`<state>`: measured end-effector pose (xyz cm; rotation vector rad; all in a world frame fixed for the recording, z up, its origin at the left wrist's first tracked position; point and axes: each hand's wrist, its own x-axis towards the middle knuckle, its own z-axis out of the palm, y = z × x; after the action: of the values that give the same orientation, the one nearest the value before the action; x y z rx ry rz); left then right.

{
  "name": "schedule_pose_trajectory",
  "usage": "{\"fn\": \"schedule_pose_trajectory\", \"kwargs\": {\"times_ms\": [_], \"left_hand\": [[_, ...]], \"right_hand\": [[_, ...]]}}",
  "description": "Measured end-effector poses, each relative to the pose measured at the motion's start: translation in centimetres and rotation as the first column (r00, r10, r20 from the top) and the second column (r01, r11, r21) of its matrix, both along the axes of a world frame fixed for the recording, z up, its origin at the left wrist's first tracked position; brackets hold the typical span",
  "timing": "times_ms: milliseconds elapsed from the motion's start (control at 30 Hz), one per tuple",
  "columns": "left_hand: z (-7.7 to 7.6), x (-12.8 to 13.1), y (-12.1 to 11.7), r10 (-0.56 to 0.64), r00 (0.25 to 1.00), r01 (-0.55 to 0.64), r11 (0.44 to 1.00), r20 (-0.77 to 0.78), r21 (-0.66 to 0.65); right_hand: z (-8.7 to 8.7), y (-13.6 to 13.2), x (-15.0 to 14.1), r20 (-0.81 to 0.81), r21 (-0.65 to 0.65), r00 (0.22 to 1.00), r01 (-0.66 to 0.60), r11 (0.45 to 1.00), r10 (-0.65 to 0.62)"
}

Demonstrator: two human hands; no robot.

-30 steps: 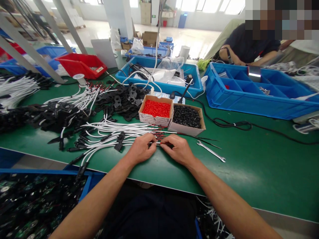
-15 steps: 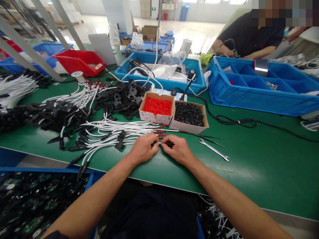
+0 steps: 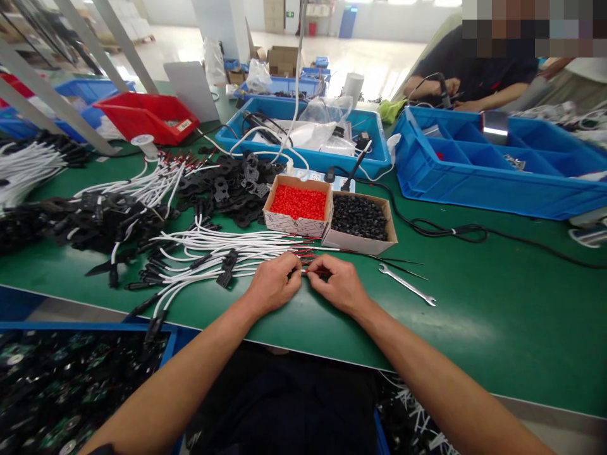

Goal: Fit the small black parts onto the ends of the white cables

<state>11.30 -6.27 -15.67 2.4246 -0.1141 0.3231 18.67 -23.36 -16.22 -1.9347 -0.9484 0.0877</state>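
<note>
My left hand (image 3: 276, 281) is closed in a pinch on the end of a white cable (image 3: 244, 273), near where its red and black wires come out. Just to its right, my right hand (image 3: 337, 282) pinches the thin wires of that same cable; the fingers hide most of them. A small red bit shows in the gap between the hands. More white cables (image 3: 227, 239) with black connectors lie in a bundle to the left, a black plastic bracket (image 3: 228, 268) on top. Behind the hands stand a carton of red caps (image 3: 298, 202) and a carton of small black parts (image 3: 359, 217).
An open-end wrench (image 3: 408, 285) lies right of my hands. Black brackets (image 3: 237, 183) are heaped at back left. Farther back are a blue tray (image 3: 374, 165), a red bin (image 3: 137, 117) and a divided blue crate (image 3: 493, 183). A co-worker (image 3: 474, 69) sits across the table.
My hands stay together at the cable end with slight finger movement. The red bit between them was hardly visible half a second ago and shows now. The camera view has shifted a little.
</note>
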Motion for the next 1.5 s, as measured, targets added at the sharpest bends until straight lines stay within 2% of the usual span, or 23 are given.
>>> {"fn": "schedule_pose_trajectory", "kwargs": {"times_ms": [167, 567, 800, 900, 1000, 1167, 1267, 1367, 1433, 1500], "left_hand": [[0.0, 0.1, 0.1, -0.035, 0.999, 0.035, 0.999, -0.023, 0.000], [-0.3, 0.2, 0.1, -0.064, 0.997, 0.068, 0.992, -0.037, 0.104], [-0.1, 0.1, -0.1, -0.032, 0.999, 0.033, 0.998, -0.023, 0.054], [0.6, -0.3, -0.1, -0.041, 0.999, 0.042, 0.996, -0.011, 0.079], [1.1, -0.8, 0.8, 0.000, 1.000, 0.003, 0.972, -0.013, 0.236], [2.0, -2.5, 4.8, 0.125, 0.992, -0.110, 0.900, -0.007, 0.423], [2.8, -4.0, 7.3, 0.162, 0.987, -0.135, 0.865, -0.015, 0.483], [3.7, -5.0, 8.8, 0.200, 0.980, -0.182, 0.902, -0.005, 0.392], [4.5, -5.2, 9.4, 0.258, 0.966, -0.259, 0.940, 0.035, 0.222], [5.8, -5.0, 10.2, 0.383, 0.918, -0.385, 0.923, 0.100, 0.000]], "right_hand": [[0.0, 0.1, 0.1, 0.015, -0.013, 1.000, -0.007, 1.000, 0.008], [-0.5, 0.5, 0.3, 0.034, -0.057, 0.999, -0.015, 0.998, 0.017], [0.1, 0.4, 0.3, -0.002, -0.041, 1.000, -0.013, 0.999, 0.012], [0.3, 0.1, 0.3, -0.020, -0.006, 0.999, 0.051, 0.999, -0.051], [0.5, -0.5, 0.6, 0.056, 0.064, 0.985, 0.158, 0.985, -0.161], [0.9, -1.7, 1.0, 0.109, 0.242, 0.913, 0.358, 0.902, -0.392], [0.9, -2.1, 1.2, 0.045, 0.297, 0.894, 0.415, 0.860, -0.447], [0.6, -1.7, 1.1, -0.090, 0.295, 0.919, 0.393, 0.871, -0.384], [0.4, -1.3, 1.0, -0.202, 0.310, 0.937, 0.338, 0.889, -0.286], [0.2, -1.0, 0.8, -0.239, 0.300, 0.945, 0.290, 0.909, -0.222]]}}
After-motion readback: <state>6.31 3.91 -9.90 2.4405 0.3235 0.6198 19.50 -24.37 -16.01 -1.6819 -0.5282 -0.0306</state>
